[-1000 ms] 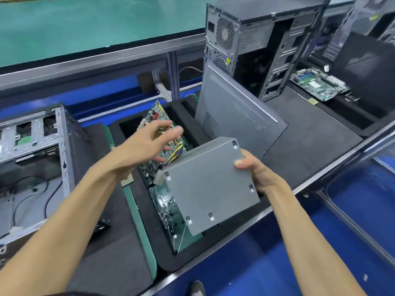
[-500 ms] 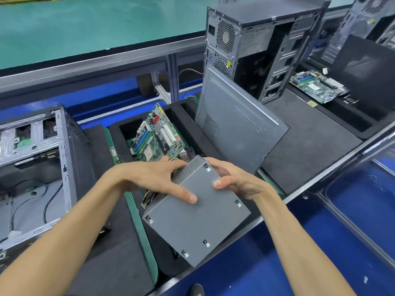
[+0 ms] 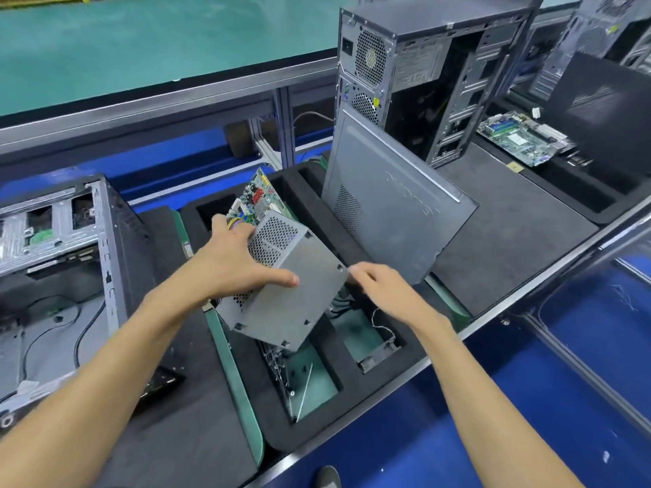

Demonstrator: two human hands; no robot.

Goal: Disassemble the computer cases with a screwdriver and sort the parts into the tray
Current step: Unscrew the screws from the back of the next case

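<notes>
Head view, left to right: we are seeing open case (image 3: 63, 262) lying at far left. Our left hand (image 3: 239, 265) is gripping PSU (image 3: 281, 287), thumb on flat top, fingers over far meshed end; PSU is hanging tilted above black foam tray (image 3: 352, 392), board (image 3: 257, 199) standing behind it. Our right hand (image 3: 384, 290) is hovering just off PSU's right corner, fingers loose, holding nothing. Side panel (image 3: 394, 213) is leaning in tray slot against upright tower (image 3: 422, 65).
</notes>
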